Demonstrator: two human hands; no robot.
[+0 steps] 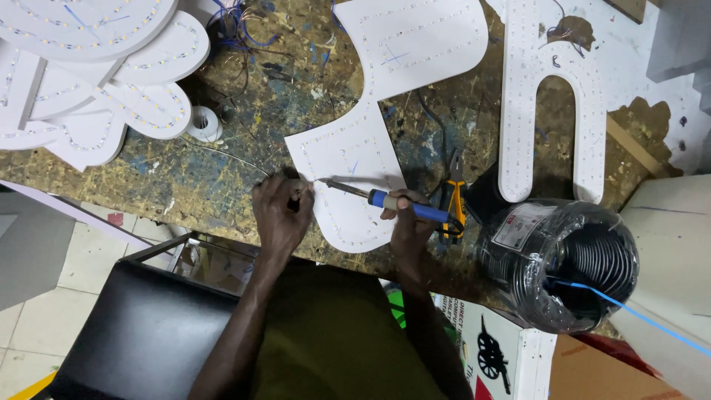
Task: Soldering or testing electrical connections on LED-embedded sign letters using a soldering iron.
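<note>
The soldering iron (385, 200) has a blue handle and a thin metal tip. It lies slanted over a white cut-out panel (352, 174) near the front edge of the counter (222, 170). The tip points left and touches the panel's left edge, close to a row of tiny lights.

The right hand (406, 218) is curled around the blue handle and grips it tight. The left hand (280, 211) rests at the panel's left edge, just by the tip. Its fingers are bunched together and seem to pinch something small there, perhaps the thin wire (229, 155), but it is too small to tell for sure. That wire runs away to the left over the counter.

Just to the right of the right hand lie pliers (455, 200) with yellow and black handles. Next to them, at the right, sits a big coil of black cable (563, 263) wrapped in clear plastic. A blue strand (637, 315) trails out of it.

Behind the panel lies a second white panel (418, 41) with rows of lights. To the right lies a tall white piece shaped like an upside-down U (552, 96). At the far left sits a heap of white rounded pieces (89, 74), also dotted with lights. A small white spool (204, 122) stands beside that heap. A tangle of blue wires (237, 26) lies at the back.

The counter is rough wood with smears of paint. Under its edge, a black stool (141, 333) stands on the tiled floor (29, 341).
</note>
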